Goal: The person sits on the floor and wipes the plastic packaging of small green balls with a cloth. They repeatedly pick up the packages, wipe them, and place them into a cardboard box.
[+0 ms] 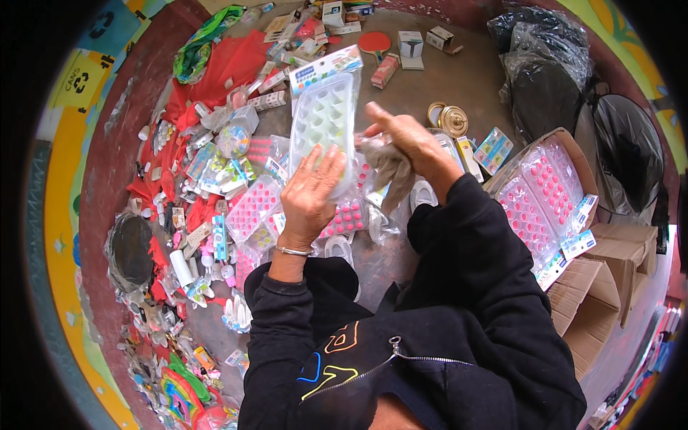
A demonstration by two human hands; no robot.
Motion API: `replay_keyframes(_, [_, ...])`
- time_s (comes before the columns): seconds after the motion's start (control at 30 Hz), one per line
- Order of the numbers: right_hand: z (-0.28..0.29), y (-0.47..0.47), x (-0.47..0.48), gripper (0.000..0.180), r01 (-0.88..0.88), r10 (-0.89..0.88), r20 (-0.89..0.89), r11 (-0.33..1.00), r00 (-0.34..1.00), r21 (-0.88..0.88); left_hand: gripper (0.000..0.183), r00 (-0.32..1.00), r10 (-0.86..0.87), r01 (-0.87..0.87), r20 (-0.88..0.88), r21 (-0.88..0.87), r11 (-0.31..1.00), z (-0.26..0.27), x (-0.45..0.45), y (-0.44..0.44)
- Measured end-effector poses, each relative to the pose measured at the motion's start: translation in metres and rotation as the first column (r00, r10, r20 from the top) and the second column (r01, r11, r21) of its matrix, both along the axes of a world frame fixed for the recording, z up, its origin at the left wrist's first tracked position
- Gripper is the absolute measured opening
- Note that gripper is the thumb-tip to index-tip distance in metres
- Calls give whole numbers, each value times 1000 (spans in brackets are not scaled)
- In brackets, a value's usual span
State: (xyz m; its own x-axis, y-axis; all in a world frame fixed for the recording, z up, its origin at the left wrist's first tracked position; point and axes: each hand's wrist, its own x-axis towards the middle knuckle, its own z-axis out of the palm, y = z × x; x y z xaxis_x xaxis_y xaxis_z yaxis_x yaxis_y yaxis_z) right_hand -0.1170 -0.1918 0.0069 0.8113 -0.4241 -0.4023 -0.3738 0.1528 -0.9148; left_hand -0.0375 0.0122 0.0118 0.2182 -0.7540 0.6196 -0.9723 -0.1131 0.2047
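A pale green ice cube tray [322,115] in a clear plastic bag with a printed card header is in my left hand [314,191]. My left fingers lie spread over the tray's lower part; the thumb is hidden. To the right of the tray, my right hand [406,137] holds a crumpled grey-beige cloth [389,169], its index finger and thumb stretched out and slightly blurred. Beneath and beside my hands lie bagged trays with pink cups, such as the pink tray [255,207] at the left.
A cardboard box [583,145] of bagged pink trays stands at the right, above open cartons [583,287]. Small packaged goods and red cloth [228,67] cover the floor at the left. Ahead lie a red table tennis bat [374,42] and a brass-coloured round lid [453,121].
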Motion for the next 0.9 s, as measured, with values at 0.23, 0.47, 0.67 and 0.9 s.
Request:
replay_keyframes(0.23, [24, 23, 0, 47, -87, 91, 110, 995, 990, -38, 48, 990, -47, 30, 135, 127, 991, 8, -13, 1])
replay_keyframes(0.47, [6, -3, 4, 46, -176, 159, 215, 982, 964, 63, 80, 451, -288, -32, -845, -337, 941, 18, 5, 19])
replay_keyframes(0.67, [19, 30, 5, 51, -376, 366, 197, 926, 910, 18, 57, -667, -520, -196, -533, -548, 813, -8, 24, 36])
replay_keyframes(0.9, [24, 9, 4, 44, 9, 20, 111, 967, 994, -255, 59, -461, -370, -175, -807, -326, 929, -6, 18, 31])
